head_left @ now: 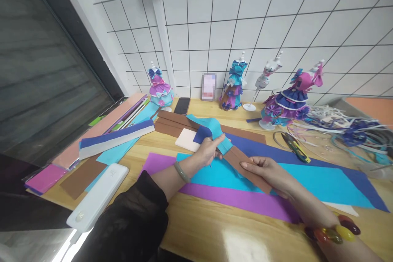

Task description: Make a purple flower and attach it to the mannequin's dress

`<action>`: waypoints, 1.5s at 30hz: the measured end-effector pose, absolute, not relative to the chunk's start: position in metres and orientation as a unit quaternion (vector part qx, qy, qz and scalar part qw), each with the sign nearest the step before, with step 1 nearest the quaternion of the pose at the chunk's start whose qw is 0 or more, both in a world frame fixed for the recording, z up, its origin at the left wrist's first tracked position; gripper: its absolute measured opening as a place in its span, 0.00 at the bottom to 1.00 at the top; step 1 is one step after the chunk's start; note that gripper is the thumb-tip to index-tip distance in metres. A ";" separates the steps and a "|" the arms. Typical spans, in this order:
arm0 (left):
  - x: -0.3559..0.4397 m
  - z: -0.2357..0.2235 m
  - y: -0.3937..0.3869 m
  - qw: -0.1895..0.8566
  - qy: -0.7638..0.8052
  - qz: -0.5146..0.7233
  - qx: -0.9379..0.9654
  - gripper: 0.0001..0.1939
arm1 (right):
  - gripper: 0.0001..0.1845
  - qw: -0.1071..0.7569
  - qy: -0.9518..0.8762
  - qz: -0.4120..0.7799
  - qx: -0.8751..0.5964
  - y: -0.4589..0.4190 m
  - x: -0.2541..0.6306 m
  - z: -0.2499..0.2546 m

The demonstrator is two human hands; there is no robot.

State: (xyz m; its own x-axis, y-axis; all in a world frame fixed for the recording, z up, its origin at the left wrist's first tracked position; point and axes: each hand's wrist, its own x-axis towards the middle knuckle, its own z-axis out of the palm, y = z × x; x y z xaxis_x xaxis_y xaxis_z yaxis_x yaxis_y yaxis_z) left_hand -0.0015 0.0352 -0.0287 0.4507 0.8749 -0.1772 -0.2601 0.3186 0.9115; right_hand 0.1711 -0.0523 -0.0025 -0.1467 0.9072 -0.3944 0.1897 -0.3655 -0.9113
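My left hand (210, 150) is closed on a turquoise strip (225, 146) where it overlaps a brown strip (236, 160). The turquoise strip curls up and back over that hand. Lower right, my right hand (265, 170) pinches the brown strip between thumb and fingers, with its free end hanging just below. Both strips look like folded crepe paper or fabric; I cannot tell which. Beneath the hands lie a wide turquoise sheet (316, 178), a purple sheet (245, 201) and a dark blue sheet (260, 147). My left fingertips are partly hidden.
Small dressed mannequins (161, 86) stand along the tiled wall, one of them a bare form (267, 73). A yellow-black utility knife (296, 147) lies at right near tangled ribbons (346, 125). A white power strip (98, 196), a phone (182, 105) and coloured sheets (123, 147) are on the left.
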 end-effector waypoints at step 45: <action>0.002 -0.019 0.020 0.763 0.288 0.378 0.439 0.20 | 0.13 0.396 -0.343 0.708 -0.473 -0.054 0.155 0.000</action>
